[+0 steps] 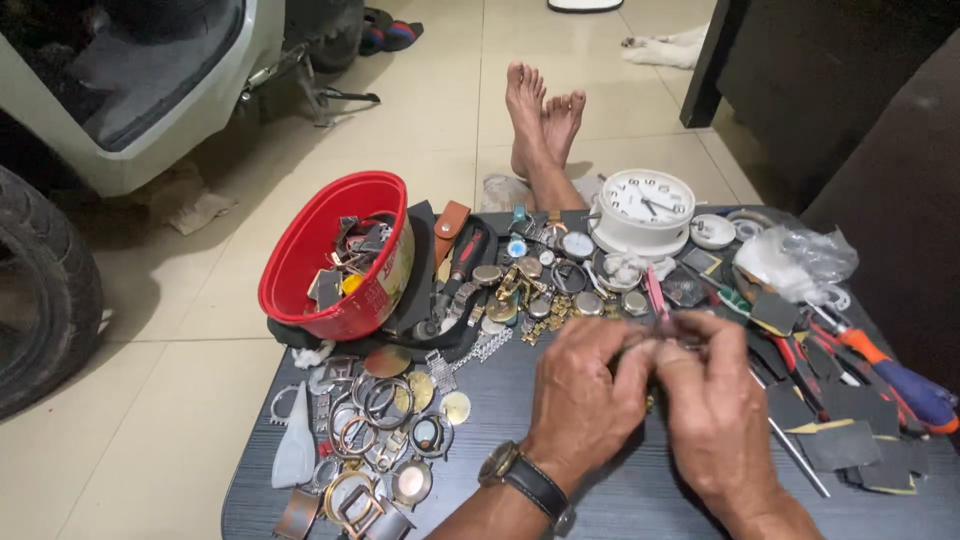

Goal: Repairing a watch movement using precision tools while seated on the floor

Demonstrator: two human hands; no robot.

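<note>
The dark counter (600, 500) fills the lower half of your view, set on a pale tiled floor (180, 380). To your far left stand a black tyre (40, 290) and the white body of a scooter (150, 110). Your bare feet (542, 115) stretch out beyond the counter's far edge.

On the counter's far left sits a red bowl (335, 255), tipped toward you and holding metal watch parts. At the far middle stands a round white alarm clock (645, 208). To its right lies a crumpled clear plastic bag (800, 258).

Your left hand (580, 395), with a dark-strapped wristwatch (520, 475) on that wrist, and your right hand (715, 410) meet at the fingertips over the middle of the counter. Between them you hold a small watch part (668, 328), mostly hidden, so its exact kind cannot be told. The fingers of both hands are pinched together on it, just above the counter and near a scatter of watch heads (540, 285).

At the right edge lies a screwdriver (900, 380) with an orange and blue handle, beside dark squares of abrasive paper (850, 440). In front of the bowl, near your left, lies a cluster of empty watch cases and rings (375, 430), with a pale wedge-shaped piece (296, 445) just beside them.
</note>
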